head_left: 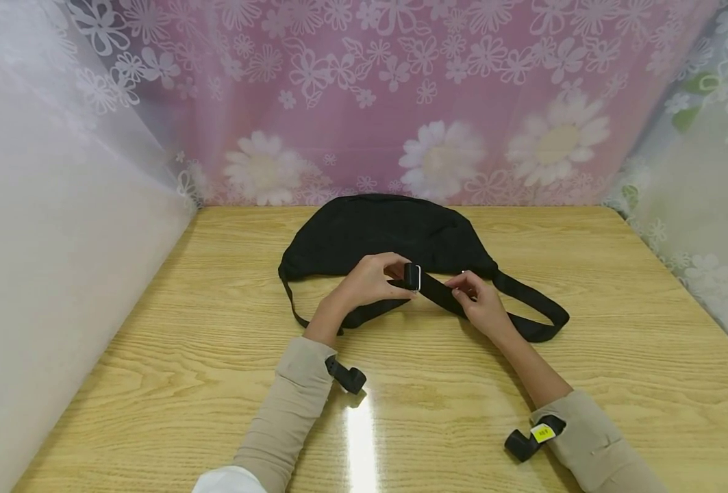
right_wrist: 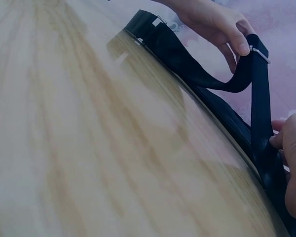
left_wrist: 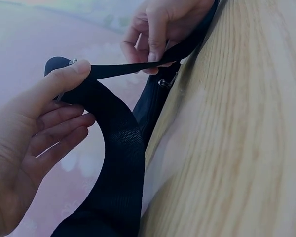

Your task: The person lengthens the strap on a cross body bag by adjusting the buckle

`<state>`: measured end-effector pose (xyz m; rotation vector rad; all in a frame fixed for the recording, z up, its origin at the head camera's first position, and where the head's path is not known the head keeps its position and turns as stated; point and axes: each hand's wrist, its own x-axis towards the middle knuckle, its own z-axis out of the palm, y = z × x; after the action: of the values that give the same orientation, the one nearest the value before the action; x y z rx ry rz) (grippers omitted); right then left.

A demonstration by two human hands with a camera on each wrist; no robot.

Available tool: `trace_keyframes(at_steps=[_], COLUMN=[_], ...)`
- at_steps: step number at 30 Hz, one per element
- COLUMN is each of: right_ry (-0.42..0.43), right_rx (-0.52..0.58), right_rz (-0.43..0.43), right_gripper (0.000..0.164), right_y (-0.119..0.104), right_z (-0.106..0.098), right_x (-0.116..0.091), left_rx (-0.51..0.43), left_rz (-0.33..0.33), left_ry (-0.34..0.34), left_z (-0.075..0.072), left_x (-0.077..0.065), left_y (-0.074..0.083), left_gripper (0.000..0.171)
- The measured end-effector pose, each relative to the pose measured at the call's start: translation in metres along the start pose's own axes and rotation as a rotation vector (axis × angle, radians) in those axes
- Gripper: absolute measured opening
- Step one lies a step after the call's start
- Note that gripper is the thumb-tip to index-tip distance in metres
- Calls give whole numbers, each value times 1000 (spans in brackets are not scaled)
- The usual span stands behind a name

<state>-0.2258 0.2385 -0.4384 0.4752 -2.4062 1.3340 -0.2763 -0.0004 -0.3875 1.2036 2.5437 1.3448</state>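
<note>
A black waist bag (head_left: 382, 233) lies on the wooden table, its black strap (head_left: 440, 293) looping out in front of it. My left hand (head_left: 376, 279) pinches the strap at a metal slider buckle (head_left: 418, 278), raised off the table. In the left wrist view the thumb lies on the buckle's edge, and a loop of strap (left_wrist: 121, 133) hangs below. To the right, my right hand (head_left: 479, 301) pinches the same strap between thumb and fingers. The stretch between the hands runs fairly straight in the right wrist view, past the slider buckle (right_wrist: 260, 54).
The wooden table (head_left: 216, 411) reaches to a pink flowered curtain (head_left: 351, 103) at the back. Pale sheets (head_left: 61, 239) hang at both sides. Black wrist mounts (head_left: 346, 375) sit on both sleeves. A strap end with a metal ring (right_wrist: 158, 20) lies on the table.
</note>
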Motion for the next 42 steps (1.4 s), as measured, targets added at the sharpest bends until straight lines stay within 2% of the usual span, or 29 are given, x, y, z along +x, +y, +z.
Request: trace_keyframes(at_steps=[7,11,17,22,23,27,30,33,35,37,39,42], right_ry=[15,22,-2,-126,-159,-293,-375,-428,-459,-488,-509,-530], right_rx=[-42,-49,-72,-85,-84,-68,-81,-107,-126,-146,-167,-178], right_rz=[40,55,86,68,54,-54,-175,-276,-318,-352,-380,-400], right_gripper=[15,15,16,18,17,18,25,32,34,36,37,40], right_y=[1,0,-3,-6,-13,-20,-21,-31,-38,-44,-49,-55], right_z=[-1,-1,-3,-10,-12,-25,-36,-45,-48,-52,-56,-60], right_x=[-2,-3,-1,-1,-2,-11,-24,-39,-49,-59,-69,-81], left_rx=[-48,-34,71,199,230,389,607,805,904,928,918,831], left_rz=[-77,-95,-55,-50,-41,58,216,371,454,508,534,530], left_ry=[12,-6,-53,-116,-135,-269,-375,-428,-437,-447,-458,-461], left_z=[-5,-7,-9,-12,-12,-7,4,14,21,26,31,37], left_x=[-3,-4,-5,-12,-15,-31,-46,-65,-80,-94,-107,-121], left_y=[2,3,7,19,22,39,52,62,67,72,76,84], left_gripper=[49,49,49,50,50,49,49,49,48,42,36,25])
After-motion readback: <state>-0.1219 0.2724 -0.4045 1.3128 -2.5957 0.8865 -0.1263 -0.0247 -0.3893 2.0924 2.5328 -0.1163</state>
